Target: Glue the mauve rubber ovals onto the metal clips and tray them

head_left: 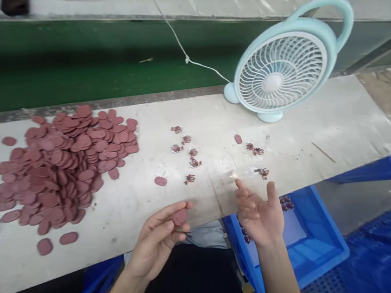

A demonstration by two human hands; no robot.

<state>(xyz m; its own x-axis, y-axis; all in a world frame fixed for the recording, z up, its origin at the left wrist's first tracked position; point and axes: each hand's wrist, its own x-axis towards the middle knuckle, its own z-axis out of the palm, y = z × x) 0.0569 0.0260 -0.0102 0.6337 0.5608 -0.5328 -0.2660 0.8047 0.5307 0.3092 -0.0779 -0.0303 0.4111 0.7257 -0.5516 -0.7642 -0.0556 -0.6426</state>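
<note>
My left hand [156,239] pinches a reddish-brown oval disc [179,217] with small holes between thumb and fingers, just over the table's front edge. My right hand [260,212] is turned palm up, thumb apart and fingers loosely bent, with nothing visible in it. Just beyond its fingertips lies a clear, blurred object with a dark tip [247,172], touching a small dark-red cluster [264,173]. A loose oval disc [160,181] rests on the table beyond my left hand, and another disc [238,139] lies farther back.
A large heap of oval discs [61,170] covers the table's left side. Several small dark-red clusters [193,152] lie mid-table. A light-blue fan [278,72] stands at the back right, its white cord [172,30] running upward. Below the front edge sits a blue crate [317,241].
</note>
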